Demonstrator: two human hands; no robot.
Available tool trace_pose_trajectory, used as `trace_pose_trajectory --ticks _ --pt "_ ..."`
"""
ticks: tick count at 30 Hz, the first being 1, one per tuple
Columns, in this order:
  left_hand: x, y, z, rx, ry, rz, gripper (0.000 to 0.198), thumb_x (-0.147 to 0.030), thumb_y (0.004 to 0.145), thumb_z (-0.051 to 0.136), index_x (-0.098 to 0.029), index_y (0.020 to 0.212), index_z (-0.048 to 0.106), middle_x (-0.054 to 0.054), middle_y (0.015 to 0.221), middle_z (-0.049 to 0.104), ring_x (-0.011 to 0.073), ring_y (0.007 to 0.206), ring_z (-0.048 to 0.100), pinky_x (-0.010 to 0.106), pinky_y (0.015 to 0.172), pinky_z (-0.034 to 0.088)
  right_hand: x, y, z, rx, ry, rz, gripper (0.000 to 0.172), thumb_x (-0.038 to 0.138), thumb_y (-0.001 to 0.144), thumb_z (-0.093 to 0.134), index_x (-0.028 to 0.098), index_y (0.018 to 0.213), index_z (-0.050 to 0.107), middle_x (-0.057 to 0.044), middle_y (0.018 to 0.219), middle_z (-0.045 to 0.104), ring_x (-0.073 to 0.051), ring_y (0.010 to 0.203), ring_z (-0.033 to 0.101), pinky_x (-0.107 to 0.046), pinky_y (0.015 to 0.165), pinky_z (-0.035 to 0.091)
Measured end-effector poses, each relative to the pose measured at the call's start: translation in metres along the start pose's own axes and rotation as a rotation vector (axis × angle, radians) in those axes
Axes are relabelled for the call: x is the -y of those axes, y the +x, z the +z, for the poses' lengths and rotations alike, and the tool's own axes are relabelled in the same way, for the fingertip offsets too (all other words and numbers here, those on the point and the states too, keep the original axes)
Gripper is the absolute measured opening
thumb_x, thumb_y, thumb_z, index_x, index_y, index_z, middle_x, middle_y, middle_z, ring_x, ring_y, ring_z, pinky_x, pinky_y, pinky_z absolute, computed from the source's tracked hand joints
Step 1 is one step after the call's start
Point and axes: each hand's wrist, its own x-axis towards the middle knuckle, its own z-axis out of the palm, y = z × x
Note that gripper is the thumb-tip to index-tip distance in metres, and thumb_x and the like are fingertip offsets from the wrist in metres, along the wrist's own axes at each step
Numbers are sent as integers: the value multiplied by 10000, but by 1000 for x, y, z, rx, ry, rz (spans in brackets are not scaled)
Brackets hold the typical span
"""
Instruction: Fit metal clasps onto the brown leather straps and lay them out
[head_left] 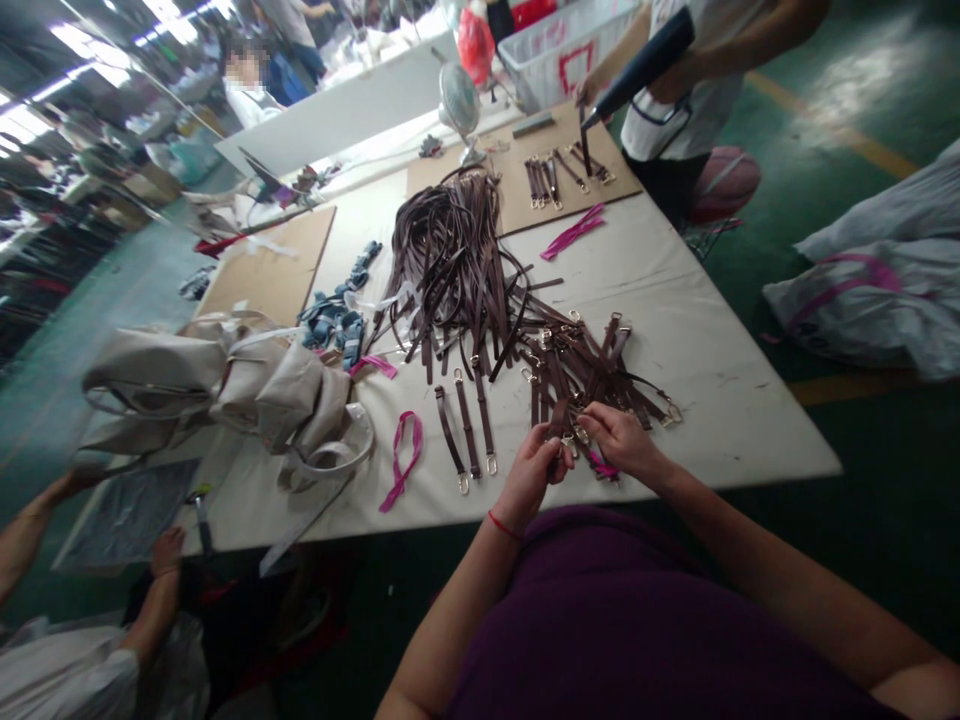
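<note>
My left hand point(534, 468) is closed in a pinch at the table's near edge, by the end of a dark brown strap point(559, 418) with gold-coloured metal fittings. Just to its right, my right hand point(621, 442) pinches at the same strap, thumb and forefinger together. The fingers partly hide what they grip. Right beyond both hands lies a loose pile of short brown straps point(589, 365) with gold buckles and clasps. Several finished-looking short straps point(466, 425) lie side by side to the left of my left hand.
A large heap of long brown straps point(450, 260) covers the table's middle. Pink ribbon point(403, 460), blue-grey straps point(341, 325) and pale bags point(262, 380) lie leftward. A co-worker's hand point(169, 550) rests at left; another person at far right holds a dark tool point(645, 62) near a fan point(459, 98).
</note>
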Motion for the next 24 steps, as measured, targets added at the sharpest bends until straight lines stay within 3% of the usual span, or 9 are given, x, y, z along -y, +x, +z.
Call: trace_pose_trajectory --ticks 7,12,18,24 --pt "3 -2 -1 9 50 17 300 -347 834 573 -171 1044 453 -23 627 572 56 428 364 207 437 194 3 -3 7 81 -271 -63 301 433 961 424 203 800 533 -32 793 582 -167 722 551 -267 647 347" --pt "3 -5 -1 29 63 9 290 -339 840 552 -175 1052 442 -24 629 583 55 423 358 203 433 204 1 -1 6 15 -166 -21 335 428 983 372 205 790 531 -24 759 586 -161 715 558 -259 667 362" --pt "8 -4 -2 32 129 35 276 -326 843 539 -173 1054 449 -24 618 588 58 422 365 198 426 216 8 -6 0 129 -320 -47 293 432 968 416 198 852 548 -36 811 597 -164 729 562 -256 647 345" --pt "10 -5 -3 21 150 28 313 -343 827 557 -174 1070 457 -25 620 590 59 428 368 196 430 214 11 -5 4 122 -345 -137 329 413 975 397 194 787 553 -37 780 588 -161 711 548 -260 645 341"
